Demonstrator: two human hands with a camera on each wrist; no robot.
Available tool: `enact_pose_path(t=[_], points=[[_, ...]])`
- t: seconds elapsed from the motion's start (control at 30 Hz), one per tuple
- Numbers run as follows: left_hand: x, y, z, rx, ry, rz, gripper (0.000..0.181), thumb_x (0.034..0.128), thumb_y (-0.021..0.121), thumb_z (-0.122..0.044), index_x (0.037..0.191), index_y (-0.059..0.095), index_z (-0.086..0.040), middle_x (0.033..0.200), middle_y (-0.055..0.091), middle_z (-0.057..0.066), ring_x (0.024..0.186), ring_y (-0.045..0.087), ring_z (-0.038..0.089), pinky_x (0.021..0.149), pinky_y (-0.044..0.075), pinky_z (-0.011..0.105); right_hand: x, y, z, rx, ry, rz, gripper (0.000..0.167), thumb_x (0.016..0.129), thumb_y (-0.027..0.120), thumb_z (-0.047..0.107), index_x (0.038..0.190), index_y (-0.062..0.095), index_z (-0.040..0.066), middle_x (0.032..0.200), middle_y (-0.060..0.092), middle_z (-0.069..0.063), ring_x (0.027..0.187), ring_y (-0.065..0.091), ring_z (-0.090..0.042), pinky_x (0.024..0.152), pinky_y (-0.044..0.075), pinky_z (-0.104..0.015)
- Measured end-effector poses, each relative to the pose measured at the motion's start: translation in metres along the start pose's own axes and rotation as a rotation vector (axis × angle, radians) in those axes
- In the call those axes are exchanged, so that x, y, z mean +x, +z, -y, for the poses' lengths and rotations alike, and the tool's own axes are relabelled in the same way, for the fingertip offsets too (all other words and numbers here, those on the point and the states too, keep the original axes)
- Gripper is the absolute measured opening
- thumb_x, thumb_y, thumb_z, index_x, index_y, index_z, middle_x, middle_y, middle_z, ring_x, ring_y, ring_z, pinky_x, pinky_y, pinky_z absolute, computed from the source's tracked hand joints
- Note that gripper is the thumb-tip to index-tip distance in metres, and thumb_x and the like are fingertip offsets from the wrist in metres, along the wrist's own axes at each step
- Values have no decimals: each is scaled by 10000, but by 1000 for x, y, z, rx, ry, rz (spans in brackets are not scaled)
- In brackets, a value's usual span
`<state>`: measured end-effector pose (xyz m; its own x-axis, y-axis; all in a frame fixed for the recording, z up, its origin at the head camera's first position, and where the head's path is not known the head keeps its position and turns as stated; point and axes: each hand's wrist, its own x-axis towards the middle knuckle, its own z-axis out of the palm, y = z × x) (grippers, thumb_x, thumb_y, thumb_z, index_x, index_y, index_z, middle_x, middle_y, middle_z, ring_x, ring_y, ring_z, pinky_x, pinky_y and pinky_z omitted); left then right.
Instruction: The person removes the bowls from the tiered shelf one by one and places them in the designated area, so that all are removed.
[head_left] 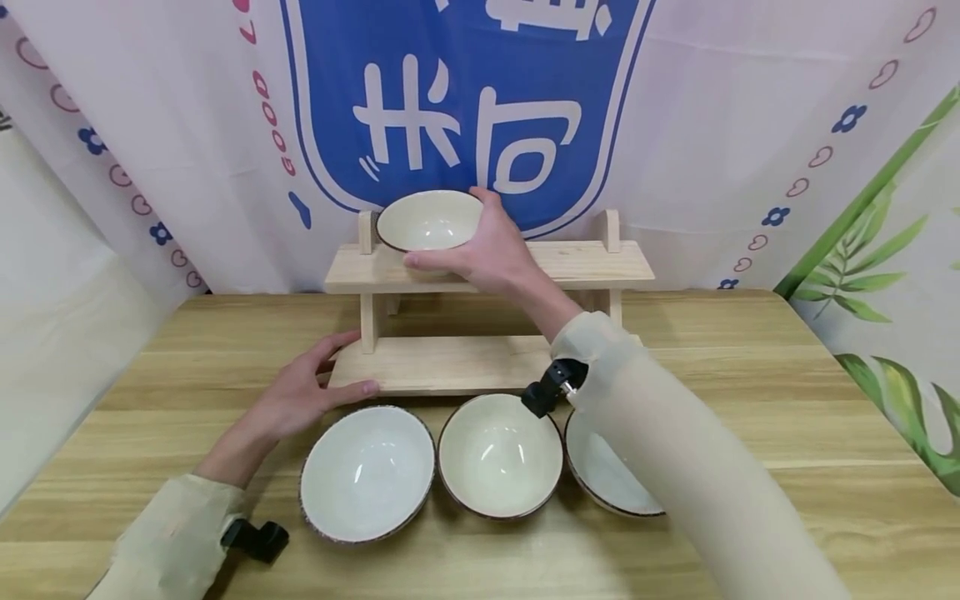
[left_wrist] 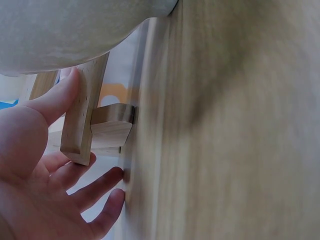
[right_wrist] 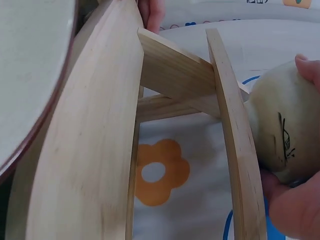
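A cream bowl (head_left: 430, 218) with a dark rim sits tilted toward me at the left of the two-tier wooden stand's upper board (head_left: 577, 260). My right hand (head_left: 498, 247) holds it by its right side, thumb in front and fingers behind. Dark markings show on that bowl's underside (right_wrist: 285, 135) in the right wrist view. My left hand (head_left: 300, 392) grips the left end of the lower board (head_left: 457, 367). In the left wrist view its thumb lies on one face of the board end (left_wrist: 82, 120), with fingers at the other side.
In front of the stand, a white bowl (head_left: 367, 473), a cream bowl (head_left: 501, 467) and another white bowl (head_left: 609, 475) stand in a row on the wooden table (head_left: 750, 400). My right sleeve partly covers the rightmost one. A printed curtain (head_left: 697, 125) hangs behind.
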<state>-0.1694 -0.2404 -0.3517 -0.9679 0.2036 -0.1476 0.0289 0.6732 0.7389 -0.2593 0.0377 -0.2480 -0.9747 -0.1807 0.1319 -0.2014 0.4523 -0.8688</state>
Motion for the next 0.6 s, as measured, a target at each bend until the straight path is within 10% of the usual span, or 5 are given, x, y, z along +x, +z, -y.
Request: enact_pose_path(t=[0.6], points=[[0, 0, 1, 6, 9, -7, 984, 942, 782, -527, 1696, 252, -184, 1681, 344, 272, 1485, 418, 522, 1121, 458, 667, -46, -54, -19, 72, 14, 9, 1246, 724, 981, 437, 1681, 222, 188, 1605, 429, -78, 1324, 571, -256, 1072, 571, -434]])
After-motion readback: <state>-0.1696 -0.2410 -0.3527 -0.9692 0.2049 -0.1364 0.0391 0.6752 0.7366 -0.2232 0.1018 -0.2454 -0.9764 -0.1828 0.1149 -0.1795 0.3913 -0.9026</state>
